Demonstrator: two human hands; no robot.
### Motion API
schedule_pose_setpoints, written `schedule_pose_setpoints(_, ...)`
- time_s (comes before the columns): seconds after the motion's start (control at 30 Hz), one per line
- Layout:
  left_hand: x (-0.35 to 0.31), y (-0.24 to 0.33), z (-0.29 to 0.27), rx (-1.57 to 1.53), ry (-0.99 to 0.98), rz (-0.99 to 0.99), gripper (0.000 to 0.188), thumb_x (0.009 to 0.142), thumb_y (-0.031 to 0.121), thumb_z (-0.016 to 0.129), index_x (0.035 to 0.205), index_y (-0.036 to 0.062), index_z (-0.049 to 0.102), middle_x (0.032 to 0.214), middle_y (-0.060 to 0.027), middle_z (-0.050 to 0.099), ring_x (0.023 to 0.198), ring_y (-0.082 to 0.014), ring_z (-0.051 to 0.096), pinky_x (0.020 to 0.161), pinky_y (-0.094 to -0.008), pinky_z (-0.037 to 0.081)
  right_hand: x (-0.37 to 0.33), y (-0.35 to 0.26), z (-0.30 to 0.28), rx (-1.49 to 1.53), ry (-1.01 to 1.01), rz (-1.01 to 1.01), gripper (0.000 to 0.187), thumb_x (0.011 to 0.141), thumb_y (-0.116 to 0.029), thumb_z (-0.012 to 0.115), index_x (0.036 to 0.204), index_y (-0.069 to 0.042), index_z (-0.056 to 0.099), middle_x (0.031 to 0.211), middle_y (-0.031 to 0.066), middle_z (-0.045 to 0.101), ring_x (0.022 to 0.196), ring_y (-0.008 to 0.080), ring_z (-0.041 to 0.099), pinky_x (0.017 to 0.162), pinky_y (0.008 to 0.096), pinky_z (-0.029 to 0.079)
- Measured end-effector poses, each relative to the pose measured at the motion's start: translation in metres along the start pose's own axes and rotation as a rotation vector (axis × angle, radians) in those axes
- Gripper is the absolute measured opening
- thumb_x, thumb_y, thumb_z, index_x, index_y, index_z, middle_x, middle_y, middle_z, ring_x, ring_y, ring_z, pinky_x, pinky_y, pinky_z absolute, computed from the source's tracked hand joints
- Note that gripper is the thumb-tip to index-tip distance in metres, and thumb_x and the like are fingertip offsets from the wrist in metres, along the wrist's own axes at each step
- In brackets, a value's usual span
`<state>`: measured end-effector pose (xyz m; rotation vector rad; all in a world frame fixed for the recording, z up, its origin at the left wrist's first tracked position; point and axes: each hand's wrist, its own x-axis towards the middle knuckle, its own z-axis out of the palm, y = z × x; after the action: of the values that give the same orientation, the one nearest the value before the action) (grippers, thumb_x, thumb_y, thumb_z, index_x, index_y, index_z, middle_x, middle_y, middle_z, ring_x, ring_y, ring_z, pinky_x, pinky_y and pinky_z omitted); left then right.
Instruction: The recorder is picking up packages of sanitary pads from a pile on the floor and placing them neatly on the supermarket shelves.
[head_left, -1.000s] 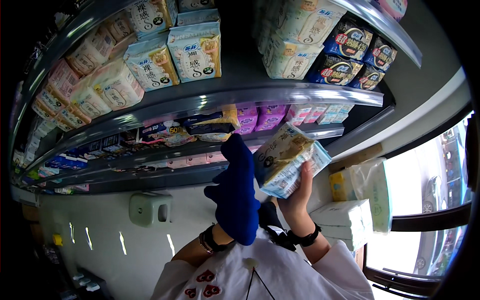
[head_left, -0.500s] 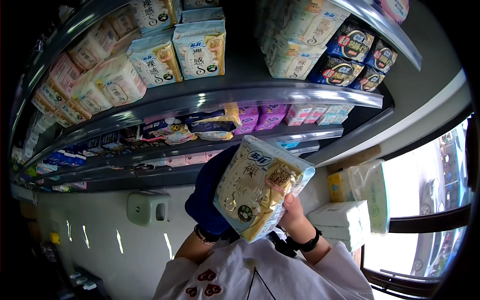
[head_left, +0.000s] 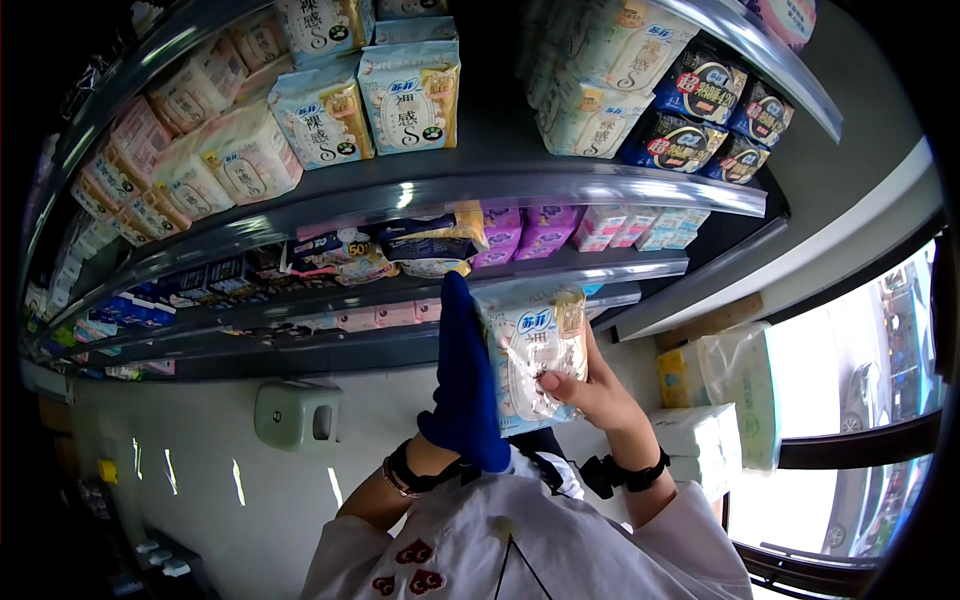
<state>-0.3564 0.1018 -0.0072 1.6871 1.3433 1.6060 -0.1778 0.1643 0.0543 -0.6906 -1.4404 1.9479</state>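
Note:
A pale-blue and gold pack of sanitary pads (head_left: 520, 370) stands upright in front of my chest. My right hand (head_left: 585, 392) grips its right side, the thumb pressed on the front and the fingers hidden behind. A dark-blue glove or mitt covers my left hand (head_left: 466, 380), stretched out flat and upright along the pack's left edge, touching it or very near it. Similar blue and gold packs (head_left: 410, 98) stand on the shelf above, beside a gap in the row.
Shelves with a shiny front rail (head_left: 420, 194) curve across the far side. Below sit purple packs (head_left: 546, 232); dark-blue packs (head_left: 690, 140) are stacked at right. A green stool (head_left: 297, 414) stands on the floor at left. Wrapped bundles (head_left: 700, 440) rest by the glass door.
The pack has turned more upright and moved slightly right. My gloved left hand has come from behind it to its left edge. My right thumb has moved onto its front.

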Motion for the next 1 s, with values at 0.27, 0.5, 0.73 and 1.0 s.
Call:
schedule_pose_setpoints(0.27, 0.024, 0.007, -0.032, -0.184, -0.017, -0.29, 0.052, 0.102, 0.038, 0.045, 0.136, -0.0015, 0.047, 0.133, -0.0153, 0.057, 0.118, -0.0221, 0.057, 0.103, -0.0374, 0.044, -0.013, 0.02, -0.008, -0.042, -0.167, 0.053, 0.086, 0.084, -0.02, 0.076, 0.15, -0.004, 0.021, 0.133, 0.0094, 0.051, 0.124, 0.0174, 0.045, 0.105, 0.0323, 0.036)
schedule_pose_setpoints(0.5, 0.012, -0.001, -0.011, -1.348, 0.149, -0.459, 0.053, 0.104, 0.044, 0.035, 0.142, 0.0088, 0.046, 0.138, -0.0054, 0.055, 0.125, -0.0194, 0.053, 0.106, -0.0356, 0.042, 0.01, 0.033, -0.008, 0.007, 0.059, -0.057, 0.072, 0.096, -0.035, 0.063, 0.15, -0.003, 0.029, 0.136, 0.0122, 0.05, 0.126, 0.0216, 0.049, 0.106, 0.0339, 0.036)
schedule_pose_setpoints(0.73, 0.007, 0.024, 0.026, 0.208, 0.22, -0.078, 0.068, 0.099, 0.02, 0.046, 0.155, -0.0003, 0.014, 0.159, -0.0207, 0.022, 0.143, -0.033, 0.028, 0.116, -0.0443, 0.023, 0.011, 0.036, 0.008, -0.153, 0.137, -0.172, 0.072, 0.094, -0.029, 0.067, 0.15, -0.006, 0.027, 0.134, 0.013, 0.049, 0.124, 0.023, 0.047, 0.107, 0.0349, 0.035)
schedule_pose_setpoints(1.0, -0.008, 0.033, 0.034, 0.489, 0.085, 0.189, 0.071, 0.086, 0.027, 0.067, 0.143, -0.0025, 0.038, 0.142, -0.0203, 0.044, 0.13, -0.0375, 0.042, 0.111, -0.0431, 0.032, 0.013, 0.038, -0.009, 0.195, 0.155, 0.103, 0.074, 0.092, -0.028, 0.07, 0.149, -0.006, 0.028, 0.128, 0.0076, 0.054, 0.114, 0.0154, 0.054, 0.098, 0.0303, 0.044)
